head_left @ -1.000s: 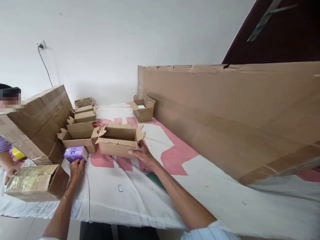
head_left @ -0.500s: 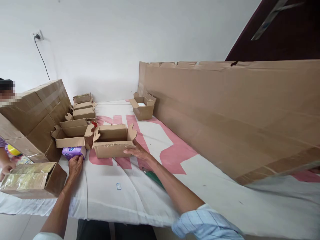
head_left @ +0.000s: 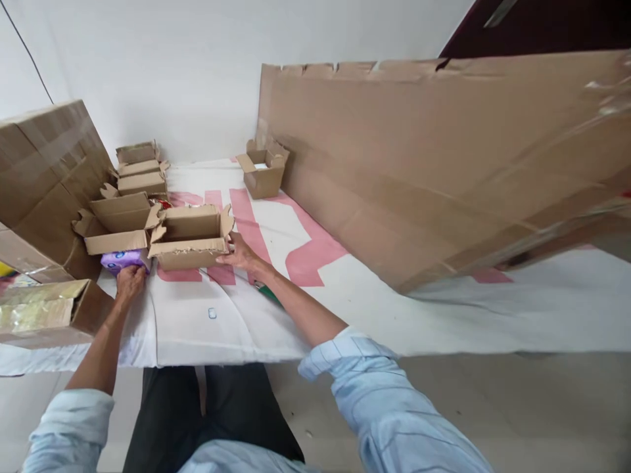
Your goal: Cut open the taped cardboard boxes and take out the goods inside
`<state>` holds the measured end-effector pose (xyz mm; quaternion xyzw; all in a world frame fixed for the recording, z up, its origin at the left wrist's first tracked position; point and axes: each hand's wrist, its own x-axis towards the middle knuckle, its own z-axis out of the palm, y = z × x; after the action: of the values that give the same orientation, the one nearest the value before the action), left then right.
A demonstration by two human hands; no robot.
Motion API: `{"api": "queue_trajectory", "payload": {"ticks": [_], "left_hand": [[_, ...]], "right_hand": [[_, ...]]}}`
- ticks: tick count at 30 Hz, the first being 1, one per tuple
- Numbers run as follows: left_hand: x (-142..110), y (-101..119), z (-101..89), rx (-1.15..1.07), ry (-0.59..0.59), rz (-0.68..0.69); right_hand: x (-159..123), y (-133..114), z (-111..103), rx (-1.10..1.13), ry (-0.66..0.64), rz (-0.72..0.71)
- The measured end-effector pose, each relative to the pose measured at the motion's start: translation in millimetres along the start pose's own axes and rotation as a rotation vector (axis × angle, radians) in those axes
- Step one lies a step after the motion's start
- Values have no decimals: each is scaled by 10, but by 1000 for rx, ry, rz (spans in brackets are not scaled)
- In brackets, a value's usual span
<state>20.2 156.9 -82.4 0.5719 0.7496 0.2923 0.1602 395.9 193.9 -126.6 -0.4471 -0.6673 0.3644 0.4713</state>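
Note:
My right hand (head_left: pixel 240 253) grips the front right corner of an open cardboard box (head_left: pixel 191 238) that rests on the white and pink cloth of the table (head_left: pixel 256 309). My left hand (head_left: pixel 129 282) is closed on a small purple packet (head_left: pixel 118 260) lying just in front of a second open box (head_left: pixel 117 222). That second box stands against the left side of the one I hold. Both boxes have their flaps up.
Several small open boxes (head_left: pixel 138 172) stand in a row behind, with one more (head_left: pixel 261 171) further back. Large taped cartons (head_left: pixel 44 177) are piled at the left, and a low box with shiny wrapping (head_left: pixel 46 312) lies nearer. A long cardboard sheet (head_left: pixel 434 157) leans at the right.
The view has tipped down and back, so my lap and sleeves now show. The box under my right hand has slid left against the neighbouring box. The person at the left is out of sight.

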Motion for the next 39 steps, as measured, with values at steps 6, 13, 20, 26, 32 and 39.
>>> {"api": "queue_trajectory", "payload": {"ticks": [6, 13, 20, 26, 32, 39], "left_hand": [[-206, -13, -35, -31, -18, 48], [-975, 47, 99, -110, -65, 195], [-1683, 529, 635, 14, -322, 607], [-1615, 760, 744, 273, -388, 637], [-1554, 769, 721, 208, -432, 645], [-1539, 770, 731, -46, -448, 569]], "right_hand": [[-633, -71, -213, -187, -26, -25], [-1409, -297, 371, -240, -234, -172], [-1405, -144, 534, -254, -95, -177], [-1490, -67, 560, -235, 15, -184], [-1475, -72, 575, -199, 45, -180], [-1458, -88, 580, -115, 52, -143]]}}
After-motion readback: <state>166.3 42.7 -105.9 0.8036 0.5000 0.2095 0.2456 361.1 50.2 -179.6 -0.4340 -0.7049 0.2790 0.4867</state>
